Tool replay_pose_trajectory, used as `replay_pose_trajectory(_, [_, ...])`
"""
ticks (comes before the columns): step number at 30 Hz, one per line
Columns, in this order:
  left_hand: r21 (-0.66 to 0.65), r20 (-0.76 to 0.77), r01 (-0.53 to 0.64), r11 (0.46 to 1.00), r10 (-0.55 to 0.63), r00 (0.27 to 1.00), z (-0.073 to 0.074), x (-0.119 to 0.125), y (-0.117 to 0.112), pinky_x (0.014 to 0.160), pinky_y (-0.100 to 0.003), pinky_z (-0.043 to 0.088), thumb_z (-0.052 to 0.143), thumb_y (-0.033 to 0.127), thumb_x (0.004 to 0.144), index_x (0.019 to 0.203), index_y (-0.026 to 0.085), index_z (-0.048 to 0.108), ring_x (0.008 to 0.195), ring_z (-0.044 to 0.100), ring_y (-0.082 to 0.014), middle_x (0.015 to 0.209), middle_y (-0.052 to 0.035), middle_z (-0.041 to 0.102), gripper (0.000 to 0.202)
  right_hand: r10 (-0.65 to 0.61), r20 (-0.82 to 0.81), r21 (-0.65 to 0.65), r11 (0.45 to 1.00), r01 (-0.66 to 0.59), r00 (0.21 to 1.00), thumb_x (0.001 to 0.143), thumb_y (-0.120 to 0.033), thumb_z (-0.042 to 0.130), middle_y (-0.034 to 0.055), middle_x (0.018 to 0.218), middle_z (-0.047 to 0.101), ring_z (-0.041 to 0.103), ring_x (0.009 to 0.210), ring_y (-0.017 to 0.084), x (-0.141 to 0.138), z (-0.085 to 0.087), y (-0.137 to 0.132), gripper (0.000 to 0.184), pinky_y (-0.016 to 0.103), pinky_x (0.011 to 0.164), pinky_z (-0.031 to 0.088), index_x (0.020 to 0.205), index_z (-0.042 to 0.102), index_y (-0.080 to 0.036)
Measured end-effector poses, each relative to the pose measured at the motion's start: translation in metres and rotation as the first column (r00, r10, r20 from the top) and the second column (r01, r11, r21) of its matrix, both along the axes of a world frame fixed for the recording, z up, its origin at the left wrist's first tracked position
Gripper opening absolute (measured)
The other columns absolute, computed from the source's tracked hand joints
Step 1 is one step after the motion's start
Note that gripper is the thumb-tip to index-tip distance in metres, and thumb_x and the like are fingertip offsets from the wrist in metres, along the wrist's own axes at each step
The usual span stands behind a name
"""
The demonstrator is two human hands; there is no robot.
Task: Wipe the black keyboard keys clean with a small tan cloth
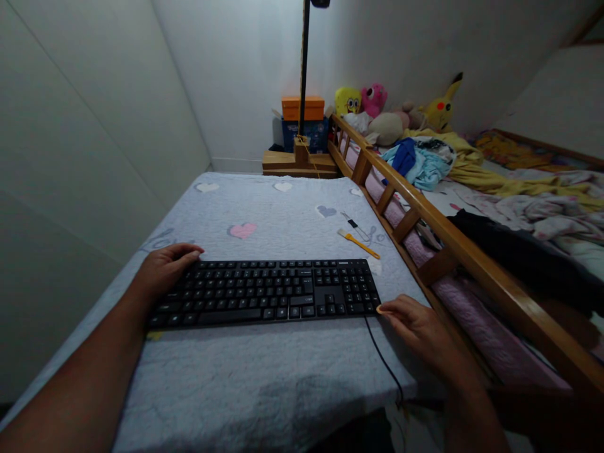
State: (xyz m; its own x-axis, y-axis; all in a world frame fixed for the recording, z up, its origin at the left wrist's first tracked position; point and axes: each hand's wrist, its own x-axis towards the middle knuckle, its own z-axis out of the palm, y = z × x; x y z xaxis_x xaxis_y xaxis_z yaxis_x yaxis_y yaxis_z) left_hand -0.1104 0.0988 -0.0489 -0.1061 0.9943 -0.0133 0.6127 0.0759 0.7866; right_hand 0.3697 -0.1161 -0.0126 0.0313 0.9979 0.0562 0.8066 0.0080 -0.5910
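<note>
In the head view, against pale walls, on a heart-printed cloth (198, 371) beside a wooden rail (415, 192): a black keyboard (264, 292), keys up, cable (383, 355) trailing from the near right. Just beyond, a yellow brush (358, 243). Left hand (164, 269) around the left end, fingers bent close, undersides hidden; right hand (418, 321) at the near right corner, fingertips pinched onto the edge.

Keyboard (245, 289) is spanning the space before you, over the cloth (212, 377), between your left hand (165, 270) and right hand (415, 321). Brush (363, 244) is resting behind its right end; cable (384, 362) is trailing toward you. Bed rail (425, 196) is running along your right; stacked boxes (312, 108) are standing beyond the cloth.
</note>
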Motion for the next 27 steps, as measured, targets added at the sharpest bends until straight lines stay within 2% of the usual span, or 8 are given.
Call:
replay_pose_trajectory(5, [-0.017,-0.002,0.005,1.0,-0.005,1.0,-0.004,-0.003,0.002,0.082,-0.034,0.047,0.065,0.057,0.059,0.09,0.018,0.073,0.084,0.063,-0.0246,0.092,-0.005,0.074,0.05,-0.089,-0.039,0.038,0.995,0.09,0.995,0.091,-0.035,0.056,0.0062,0.093,0.075,0.071,0.086,0.021,-0.003,-0.01,-0.004,0.023,0.031,0.077,0.054,0.092,0.074,-0.022])
replay_pose_trajectory(9, [-0.009,-0.009,0.009,1.0,-0.009,1.0,-0.006,-0.004,0.002,0.088,-0.034,0.046,0.065,0.057,0.061,0.09,0.018,0.073,0.091,0.064,-0.0261,0.094,-0.0051,0.074,0.049,-0.156,-0.027,0.117,0.98,0.158,0.987,0.091,-0.035,0.056,0.0068,0.093,0.075,0.071,0.086,0.022,-0.01,-0.019,-0.005,0.022,0.032,0.079,0.053,0.093,0.074,-0.021])
replay_pose_trajectory(13, [-0.016,-0.002,0.0,1.0,0.0,1.0,-0.006,-0.004,0.001,0.087,-0.034,0.046,0.065,0.057,0.06,0.091,0.018,0.073,0.091,0.065,-0.0266,0.094,-0.0056,0.075,0.05,-0.204,-0.02,0.187,0.961,0.204,0.979,0.091,-0.034,0.055,0.0071,0.093,0.074,0.07,0.086,0.022,-0.016,-0.026,-0.003,0.023,0.033,0.08,0.053,0.093,0.074,-0.02])
replay_pose_trajectory(22, [0.026,-0.008,-0.044,0.999,0.044,0.999,-0.002,0.0,-0.001,0.081,-0.032,0.049,0.064,0.054,0.061,0.09,0.019,0.074,0.081,0.064,-0.0231,0.088,-0.003,0.075,0.046,-0.234,-0.069,0.209,0.947,0.244,0.97,0.091,-0.036,0.057,0.0072,0.093,0.074,0.07,0.086,0.022,-0.016,-0.033,0.01,0.022,0.033,0.081,0.052,0.092,0.073,-0.02])
replay_pose_trajectory(27, [0.08,0.016,-0.11,0.991,0.109,0.994,0.0,0.003,0.001,0.08,-0.031,0.05,0.063,0.051,0.064,0.092,0.018,0.074,0.081,0.066,-0.0219,0.087,-0.0034,0.075,0.044,-0.233,-0.053,0.205,0.949,0.239,0.971,0.091,-0.035,0.057,0.0077,0.092,0.074,0.069,0.086,0.022,-0.015,-0.033,0.018,0.022,0.034,0.081,0.052,0.091,0.072,-0.02])
